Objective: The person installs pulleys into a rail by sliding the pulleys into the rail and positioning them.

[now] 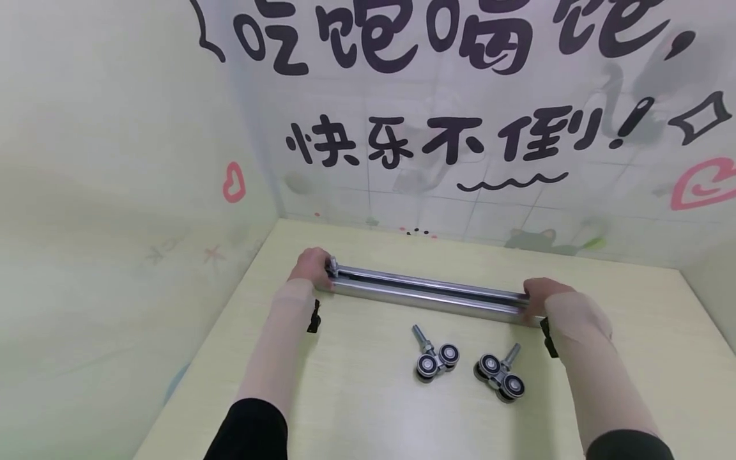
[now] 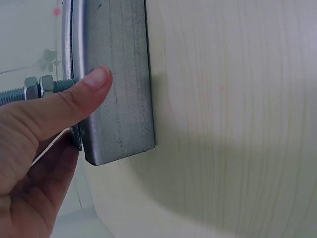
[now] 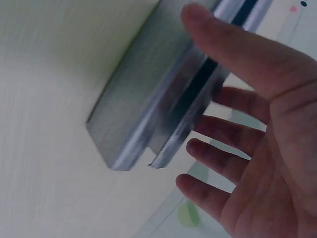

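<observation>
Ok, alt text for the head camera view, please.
A person's left hand and right hand grip a slotted metal rail near its ends over a pale table. Two twin-wheeled rollers with threaded bolts lie nearer the camera; Chinese lettering marks the wall behind.

Your silvery slotted rail (image 1: 425, 300) lies across the worktop (image 1: 368, 409). A nutted bolt (image 2: 31, 90) rises from its left end.
</observation>
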Available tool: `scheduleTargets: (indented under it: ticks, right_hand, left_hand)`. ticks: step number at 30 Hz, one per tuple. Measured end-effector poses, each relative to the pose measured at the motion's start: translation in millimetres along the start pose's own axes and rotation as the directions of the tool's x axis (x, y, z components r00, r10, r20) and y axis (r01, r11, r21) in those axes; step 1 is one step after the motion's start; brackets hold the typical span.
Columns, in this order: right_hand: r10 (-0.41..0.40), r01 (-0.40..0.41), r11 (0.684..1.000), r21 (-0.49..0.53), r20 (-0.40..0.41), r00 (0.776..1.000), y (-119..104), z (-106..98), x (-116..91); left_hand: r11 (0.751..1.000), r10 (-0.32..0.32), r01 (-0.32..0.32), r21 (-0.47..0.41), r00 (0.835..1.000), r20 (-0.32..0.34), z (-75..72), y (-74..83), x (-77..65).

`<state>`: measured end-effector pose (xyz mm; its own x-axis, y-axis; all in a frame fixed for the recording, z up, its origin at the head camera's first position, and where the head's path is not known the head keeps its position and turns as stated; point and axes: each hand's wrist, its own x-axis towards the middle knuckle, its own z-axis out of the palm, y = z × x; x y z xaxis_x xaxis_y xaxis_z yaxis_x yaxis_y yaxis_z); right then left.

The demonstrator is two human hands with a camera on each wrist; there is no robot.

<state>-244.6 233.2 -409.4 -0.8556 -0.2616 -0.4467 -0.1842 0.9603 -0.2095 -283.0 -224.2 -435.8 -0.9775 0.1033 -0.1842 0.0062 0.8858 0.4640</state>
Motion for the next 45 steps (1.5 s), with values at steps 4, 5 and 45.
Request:
scheduleTargets:
  ticks: [4,5,45]
  right_hand:
    - [-0.018,0.017,1.0,0.007,0.057,0.998,-23.8,-12.7,16.5]
    - [-0.034,0.034,0.999,0.0,0.048,0.998,-31.0,-14.4,21.8]
    - [-0.502,0.534,0.845,0.037,-0.29,0.814,-302.0,8.0,115.2]
  left_hand:
    - [1.0,-0.009,0.009,-0.008,1.0,0.002,0.1,-3.1,0.4]
    - [1.0,-0.006,0.006,-0.007,1.0,0.003,-0.1,-3.5,0.6]
    - [1.0,-0.021,0.021,0.006,0.999,-0.035,-2.2,3.8,-1.1]
